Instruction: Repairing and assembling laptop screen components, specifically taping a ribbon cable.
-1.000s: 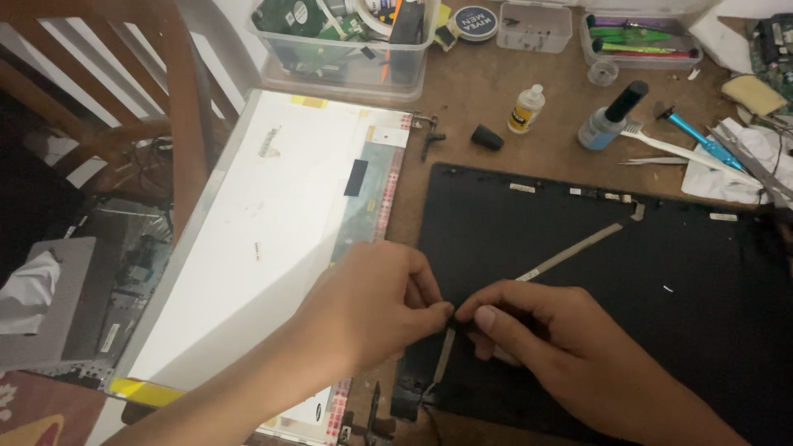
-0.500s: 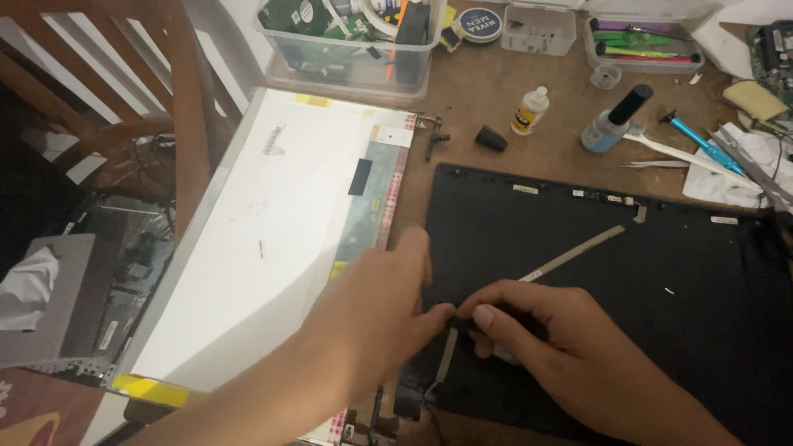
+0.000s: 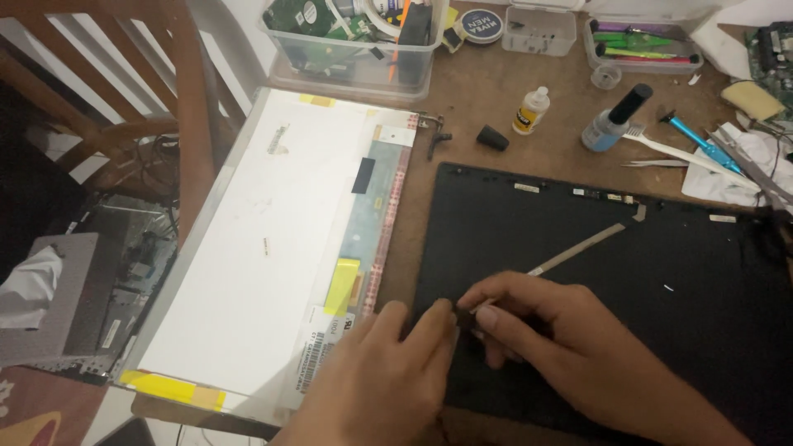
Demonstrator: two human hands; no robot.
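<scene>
- Your left hand [image 3: 388,363] rests at the near left corner of the black display cover [image 3: 661,330], its fingers curled and the fingertips pressed down next to the end of the flat silver cable [image 3: 578,248]. You seem to pinch that cable end, though the fingers hide the exact grip.
- Your right hand [image 3: 553,347] lies on the cover just beside the left one, thumb and forefinger closed on the same cable end, the other fingers folded under.
- The cable runs diagonally across the cover, from your fingertips up towards its far edge.
- The cover lies flat on the brown surface [image 3: 479,99], right of the white display panel [image 3: 273,248], which lies face down with yellow tape at its corners.
- Beyond the cover stand a small white bottle [image 3: 530,110], a blue-grey bottle with a black cap [image 3: 615,120] and a clear plastic box of parts [image 3: 355,41].
</scene>
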